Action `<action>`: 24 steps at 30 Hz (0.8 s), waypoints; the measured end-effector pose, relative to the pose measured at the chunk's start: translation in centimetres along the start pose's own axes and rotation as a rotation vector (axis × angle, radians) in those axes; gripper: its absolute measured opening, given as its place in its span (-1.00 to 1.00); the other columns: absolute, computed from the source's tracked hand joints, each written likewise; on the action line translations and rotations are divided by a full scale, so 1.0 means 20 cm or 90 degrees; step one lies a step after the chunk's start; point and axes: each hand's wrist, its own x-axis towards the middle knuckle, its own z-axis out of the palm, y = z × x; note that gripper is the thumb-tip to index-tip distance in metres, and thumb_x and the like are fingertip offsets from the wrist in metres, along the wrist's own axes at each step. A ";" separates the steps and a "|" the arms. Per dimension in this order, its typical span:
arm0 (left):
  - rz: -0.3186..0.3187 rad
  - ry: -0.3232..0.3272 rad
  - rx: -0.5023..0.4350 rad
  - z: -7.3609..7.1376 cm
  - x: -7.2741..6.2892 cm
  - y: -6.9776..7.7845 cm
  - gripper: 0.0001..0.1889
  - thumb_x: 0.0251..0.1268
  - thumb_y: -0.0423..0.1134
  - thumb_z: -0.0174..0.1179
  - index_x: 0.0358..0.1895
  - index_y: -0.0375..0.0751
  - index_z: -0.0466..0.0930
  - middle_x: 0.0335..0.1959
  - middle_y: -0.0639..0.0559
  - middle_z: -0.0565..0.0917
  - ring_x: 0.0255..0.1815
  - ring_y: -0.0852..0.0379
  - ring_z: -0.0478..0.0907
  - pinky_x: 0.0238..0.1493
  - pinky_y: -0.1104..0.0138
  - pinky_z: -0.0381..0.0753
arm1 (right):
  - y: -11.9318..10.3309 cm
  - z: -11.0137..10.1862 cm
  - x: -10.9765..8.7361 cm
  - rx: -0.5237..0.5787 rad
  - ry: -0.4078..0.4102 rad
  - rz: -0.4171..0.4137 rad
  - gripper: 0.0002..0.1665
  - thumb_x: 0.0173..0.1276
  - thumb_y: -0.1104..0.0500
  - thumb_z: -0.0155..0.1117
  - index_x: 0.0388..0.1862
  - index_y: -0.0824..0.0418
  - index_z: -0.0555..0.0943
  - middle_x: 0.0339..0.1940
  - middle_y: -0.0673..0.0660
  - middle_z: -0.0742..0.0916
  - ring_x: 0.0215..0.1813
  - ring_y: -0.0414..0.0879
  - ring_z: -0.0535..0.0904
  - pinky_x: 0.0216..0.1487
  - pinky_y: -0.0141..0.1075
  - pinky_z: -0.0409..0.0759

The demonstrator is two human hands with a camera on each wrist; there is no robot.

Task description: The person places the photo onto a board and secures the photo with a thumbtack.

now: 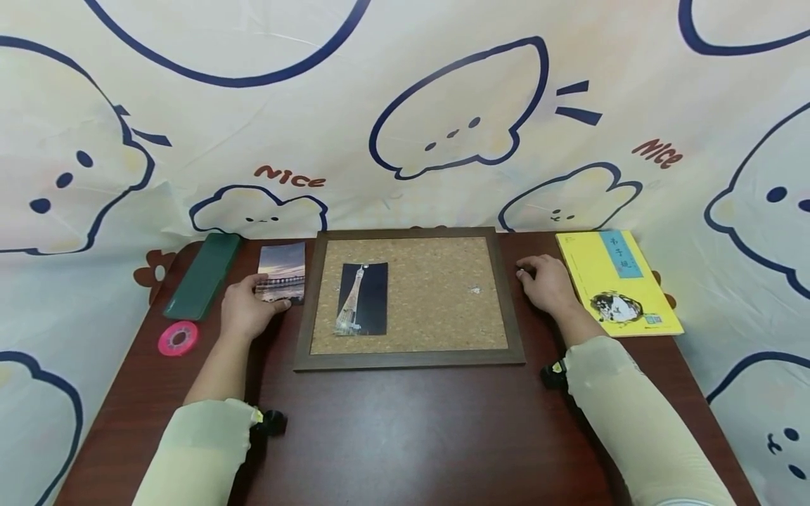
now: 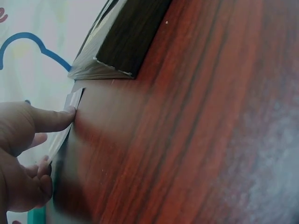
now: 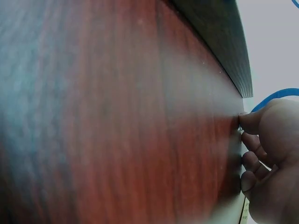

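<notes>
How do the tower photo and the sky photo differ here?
The tower photo is on the corkboard; the sky photo is beside it. The tower photo is untouched; the left hand holds the sky photo. The tower photo has a dark background; the sky photo is mostly purplish sky. Both are rectangular pictures.

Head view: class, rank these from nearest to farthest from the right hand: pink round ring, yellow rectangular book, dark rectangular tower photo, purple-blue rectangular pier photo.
1. Yellow book, just right of the right hand.
2. Dark tower photo, left, on the brown-framed corkboard.
3. Purple-blue pier photo, farther left, held by the left hand.
4. Pink ring, far left.
</notes>
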 end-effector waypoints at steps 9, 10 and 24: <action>0.015 0.002 -0.018 -0.01 0.01 -0.03 -0.22 0.25 -0.15 0.48 0.47 -0.36 0.37 0.37 -0.45 0.42 0.38 -0.42 0.29 0.32 -0.26 0.32 | -0.03 0.00 -0.01 -0.002 -0.001 0.003 -0.70 0.60 0.20 0.12 0.06 0.34 0.71 0.05 0.36 0.72 0.17 0.30 0.60 0.21 0.19 0.50; 0.016 0.003 -0.020 -0.01 0.01 -0.03 -0.24 0.25 -0.17 0.47 0.46 -0.36 0.38 0.37 -0.43 0.45 0.36 -0.41 0.32 0.31 -0.25 0.34 | -0.03 -0.01 -0.01 -0.002 -0.001 0.004 -0.71 0.61 0.20 0.12 0.04 0.34 0.71 0.04 0.36 0.73 0.15 0.29 0.62 0.20 0.19 0.52; 0.020 0.037 -0.062 -0.06 -0.03 -0.06 -0.59 0.46 -0.27 0.28 0.32 -0.21 0.57 0.07 -0.28 0.64 -0.02 -0.18 0.55 -0.21 0.11 0.54 | -0.06 -0.04 -0.04 0.005 -0.023 0.051 -0.72 0.68 0.17 0.01 0.07 0.26 0.63 -0.02 0.30 0.74 -0.01 0.21 0.65 0.03 0.13 0.58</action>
